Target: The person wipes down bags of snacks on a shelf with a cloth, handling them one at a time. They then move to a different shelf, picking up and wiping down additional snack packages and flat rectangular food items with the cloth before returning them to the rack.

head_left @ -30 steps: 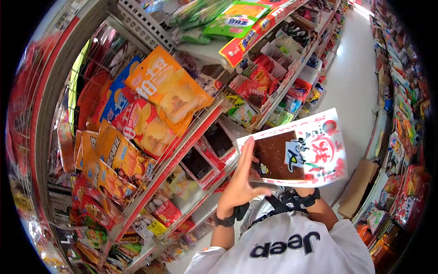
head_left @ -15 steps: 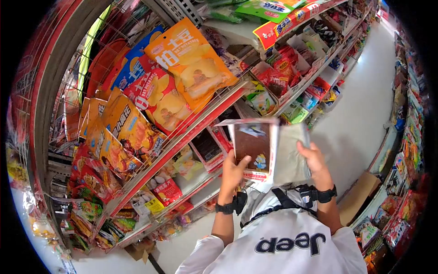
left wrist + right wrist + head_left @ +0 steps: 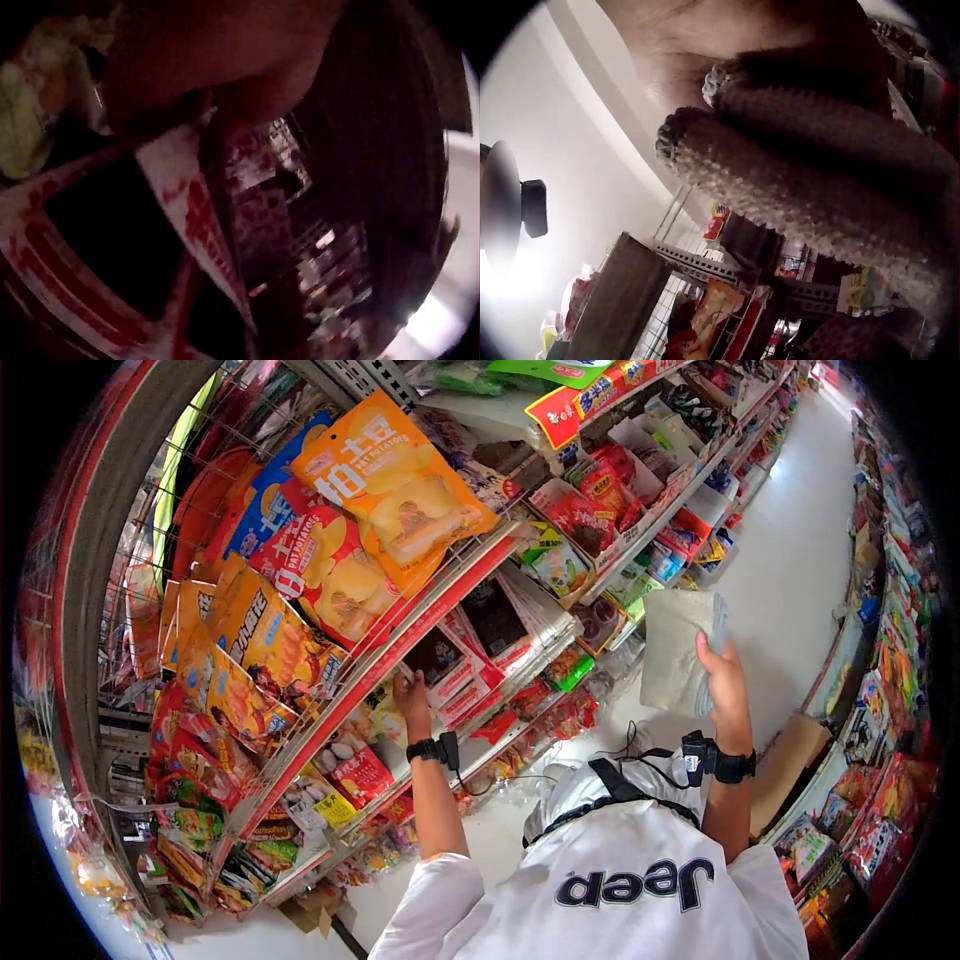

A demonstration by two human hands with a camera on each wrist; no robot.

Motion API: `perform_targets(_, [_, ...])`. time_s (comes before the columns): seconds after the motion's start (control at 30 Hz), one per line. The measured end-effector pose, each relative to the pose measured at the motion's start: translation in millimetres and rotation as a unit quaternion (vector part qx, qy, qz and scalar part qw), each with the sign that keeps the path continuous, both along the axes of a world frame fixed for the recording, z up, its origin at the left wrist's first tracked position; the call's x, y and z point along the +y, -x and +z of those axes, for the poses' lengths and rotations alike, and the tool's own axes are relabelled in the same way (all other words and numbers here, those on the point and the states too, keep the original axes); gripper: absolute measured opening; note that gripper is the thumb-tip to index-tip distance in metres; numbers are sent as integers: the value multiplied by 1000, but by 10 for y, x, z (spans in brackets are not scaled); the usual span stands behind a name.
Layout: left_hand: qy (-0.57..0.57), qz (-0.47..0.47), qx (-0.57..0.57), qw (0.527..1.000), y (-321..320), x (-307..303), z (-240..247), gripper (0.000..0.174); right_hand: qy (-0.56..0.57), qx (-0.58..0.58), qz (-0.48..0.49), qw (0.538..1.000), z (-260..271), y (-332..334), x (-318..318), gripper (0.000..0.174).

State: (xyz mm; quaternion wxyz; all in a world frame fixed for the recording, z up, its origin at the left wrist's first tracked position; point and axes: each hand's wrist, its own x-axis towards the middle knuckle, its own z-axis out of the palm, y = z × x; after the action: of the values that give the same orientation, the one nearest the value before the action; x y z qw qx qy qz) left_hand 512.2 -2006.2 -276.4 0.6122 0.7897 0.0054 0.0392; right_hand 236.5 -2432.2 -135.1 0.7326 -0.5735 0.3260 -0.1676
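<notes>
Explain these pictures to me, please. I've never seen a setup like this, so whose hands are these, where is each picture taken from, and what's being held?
There's no robot here: a person is working bare-handed in a shop aisle. The wide view comes from a camera on the head, looking down. The two darker close-ups come from the left wrist camera and the right wrist camera.

The right hand holds a folded grey cloth, thumb on one face. The left hand reaches in under a red-edged shelf and appears to pinch a red-and-white box; its view is dim. On the shelf above lie snack packets, among them an orange Pat Potatoes bag.
</notes>
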Motion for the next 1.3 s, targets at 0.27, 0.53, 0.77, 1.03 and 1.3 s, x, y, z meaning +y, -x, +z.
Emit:
perform_targets(0.27, [-469, -26, -143, 871, 415, -685, 378, 58, 21, 46, -124, 991, -66, 305, -199, 39])
perform_targets(0.53, [-542, -195, -101, 811, 340, -940, 249, 58, 14, 63, -177, 982, -89, 576, -361, 37])
perform_targets(0.77, [-521, -241, -56, 817, 479, -597, 90, 58, 30, 74, -219, 973, 137, 725, -287, 35])
perform_targets(1.03, [-450, -222, -55, 863, 220, -918, 163, 31, 12, 91, -252, 963, 169, 758, -285, 36])
perform_targets(1.3, [-564, -152, 98, 806, -275, -1832, 91, 46, 17, 72, -178, 981, -24, 868, -334, 39])
